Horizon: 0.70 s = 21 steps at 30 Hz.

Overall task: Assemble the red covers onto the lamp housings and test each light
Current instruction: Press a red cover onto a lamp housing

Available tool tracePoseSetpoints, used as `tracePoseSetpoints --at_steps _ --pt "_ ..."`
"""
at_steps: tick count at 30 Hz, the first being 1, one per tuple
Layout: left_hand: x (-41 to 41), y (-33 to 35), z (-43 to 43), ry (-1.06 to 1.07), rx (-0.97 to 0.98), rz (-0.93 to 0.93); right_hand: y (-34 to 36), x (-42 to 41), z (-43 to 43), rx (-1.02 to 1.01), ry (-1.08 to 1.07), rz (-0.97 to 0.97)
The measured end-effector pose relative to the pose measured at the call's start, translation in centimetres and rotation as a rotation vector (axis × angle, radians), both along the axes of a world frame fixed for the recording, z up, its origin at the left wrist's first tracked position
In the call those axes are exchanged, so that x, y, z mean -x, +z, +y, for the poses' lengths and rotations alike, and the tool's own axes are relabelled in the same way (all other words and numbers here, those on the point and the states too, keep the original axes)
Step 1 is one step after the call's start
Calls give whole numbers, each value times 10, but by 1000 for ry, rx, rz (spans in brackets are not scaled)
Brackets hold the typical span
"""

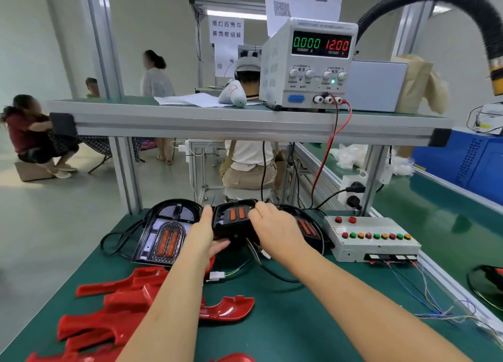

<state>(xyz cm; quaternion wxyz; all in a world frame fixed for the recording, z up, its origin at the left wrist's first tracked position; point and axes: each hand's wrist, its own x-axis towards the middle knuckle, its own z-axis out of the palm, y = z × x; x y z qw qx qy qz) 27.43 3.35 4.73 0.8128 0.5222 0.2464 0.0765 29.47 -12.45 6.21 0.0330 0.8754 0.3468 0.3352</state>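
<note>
While gripped, the lamp housing (pixel 233 216) sits between left hand (pixel 203 233) and right hand (pixel 275 225).

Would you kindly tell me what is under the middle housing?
The left hand has fingers under the housing, and wires trail out. The mat directly beneath is hidden.
</note>
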Motion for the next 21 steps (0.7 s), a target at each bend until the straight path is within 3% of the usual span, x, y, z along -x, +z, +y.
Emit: tracePoseSetpoints --at_steps 3,6,8,10,13,16,19,21 --pt "12 6 -20 -95 72 -47 -4 28 -30 -115 -4 -38" --pt "28 6 -44 -277 -95 -86 -17 57 -65 -334 -3 47" --pt "42 5 -60 -371 -215 -90 -28 81 -91 -556 -37 226" --pt "57 4 -75 -449 -285 -89 -40 98 -116 -924 -29 408" --pt "79 -4 -95 -574 -370 -64 -51 107 -149 -1346 -124 554" --pt "92 -10 -111 -689 -499 -12 -62 110 -167 -1539 -310 860" --pt "96 -12 -115 -783 -596 48 -68 111 -173 -1759 -301 1193" --pt "96 -10 -111 -857 -654 86 -69 113 -176 -1769 -299 1410"
